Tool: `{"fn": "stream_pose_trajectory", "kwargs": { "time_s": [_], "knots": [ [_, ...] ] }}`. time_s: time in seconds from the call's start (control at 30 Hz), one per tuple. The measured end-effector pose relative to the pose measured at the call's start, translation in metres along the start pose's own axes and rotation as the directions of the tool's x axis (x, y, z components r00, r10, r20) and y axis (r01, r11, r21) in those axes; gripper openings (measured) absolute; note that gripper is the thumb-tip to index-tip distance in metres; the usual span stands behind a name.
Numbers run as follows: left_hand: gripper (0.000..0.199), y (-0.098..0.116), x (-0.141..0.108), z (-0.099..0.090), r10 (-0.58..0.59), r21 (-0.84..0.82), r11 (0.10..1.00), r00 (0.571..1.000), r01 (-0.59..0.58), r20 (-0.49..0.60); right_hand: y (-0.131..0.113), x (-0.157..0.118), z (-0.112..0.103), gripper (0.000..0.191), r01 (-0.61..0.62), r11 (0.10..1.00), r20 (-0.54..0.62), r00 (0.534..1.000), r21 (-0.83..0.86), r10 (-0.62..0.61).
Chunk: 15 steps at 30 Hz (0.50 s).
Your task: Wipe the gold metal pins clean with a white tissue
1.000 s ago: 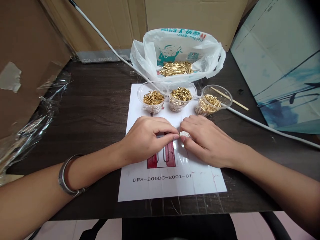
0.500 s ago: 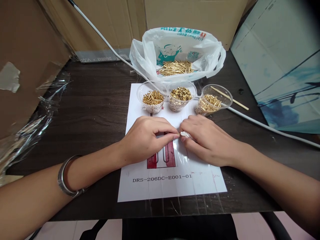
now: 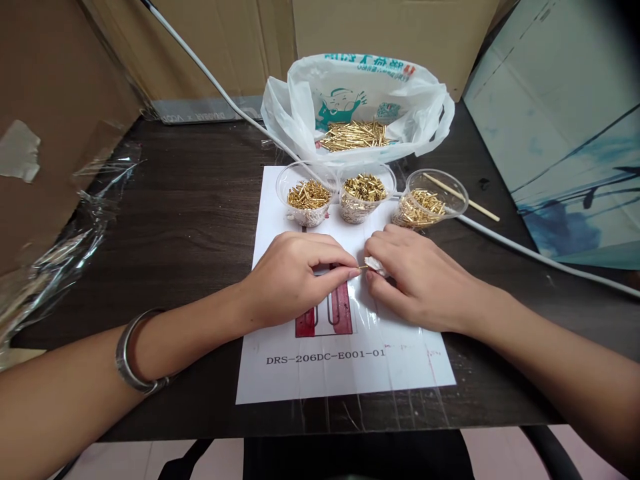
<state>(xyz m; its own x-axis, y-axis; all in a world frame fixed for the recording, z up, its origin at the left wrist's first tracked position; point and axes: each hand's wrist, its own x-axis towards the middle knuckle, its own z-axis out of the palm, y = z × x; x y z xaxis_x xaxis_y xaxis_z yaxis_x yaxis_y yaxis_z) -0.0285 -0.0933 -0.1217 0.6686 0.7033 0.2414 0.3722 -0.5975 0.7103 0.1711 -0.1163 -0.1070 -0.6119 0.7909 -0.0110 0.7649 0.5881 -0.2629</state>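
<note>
Between thumb and forefinger, my left hand (image 3: 300, 277) pinches a thin gold-coloured metal pin (image 3: 363, 267) that points right. My right hand (image 3: 417, 277), fingers curled, grips a small crumpled white wad (image 3: 376, 266), tissue-like, at the pin's right end. Whether the wad touches the pin, I cannot tell. Both hands are over a printed white sheet (image 3: 345, 377) with a dark red figure (image 3: 343, 313). Just beyond the hands stand three clear plastic cups of small gold-coloured metal parts: a left cup (image 3: 306, 220), a middle cup (image 3: 357, 212) and a right cup (image 3: 457, 180).
A white plastic bag (image 3: 280, 127) behind the cups holds many long gold pins (image 3: 355, 135). A thin wooden stick (image 3: 483, 208) lies by the right cup. One white cable (image 3: 540, 255) crosses the table. Cardboard (image 3: 390, 33) stands behind, and crinkled clear film (image 3: 75, 247) lies left.
My right hand has shifted slightly right and away from my left fingers, with the white wad. More of the gold pin shows between the hands. My left hand has hardly moved.
</note>
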Motion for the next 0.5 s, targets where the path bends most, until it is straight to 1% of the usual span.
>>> {"fn": "stream_pose_trajectory", "kwargs": {
  "time_s": [0.1, 0.3, 0.5],
  "knots": [
    [0.013, -0.0011, -0.0002, 0.0004, 0.008, 0.008, 1.0, 1.0, -0.008, -0.003, -0.0019, -0.0004, 0.0026, 0.012, -0.006, 0.999, -0.006, 1.0, -0.046, 0.005],
    [0.013, -0.0022, -0.0007, 0.0014, 0.028, 0.013, 1.0, 1.0, -0.028, -0.011, -0.0048, -0.0014, 0.0045, 0.02, -0.017, 0.998, -0.023, 1.0, -0.068, 0.016],
    [0.013, -0.0011, -0.0005, 0.0012, 0.023, 0.021, 1.0, 1.0, -0.023, -0.013, -0.0078, -0.0017, 0.0046, 0.019, -0.016, 0.986, -0.052, 0.999, -0.167, 0.007]
  ]
}}
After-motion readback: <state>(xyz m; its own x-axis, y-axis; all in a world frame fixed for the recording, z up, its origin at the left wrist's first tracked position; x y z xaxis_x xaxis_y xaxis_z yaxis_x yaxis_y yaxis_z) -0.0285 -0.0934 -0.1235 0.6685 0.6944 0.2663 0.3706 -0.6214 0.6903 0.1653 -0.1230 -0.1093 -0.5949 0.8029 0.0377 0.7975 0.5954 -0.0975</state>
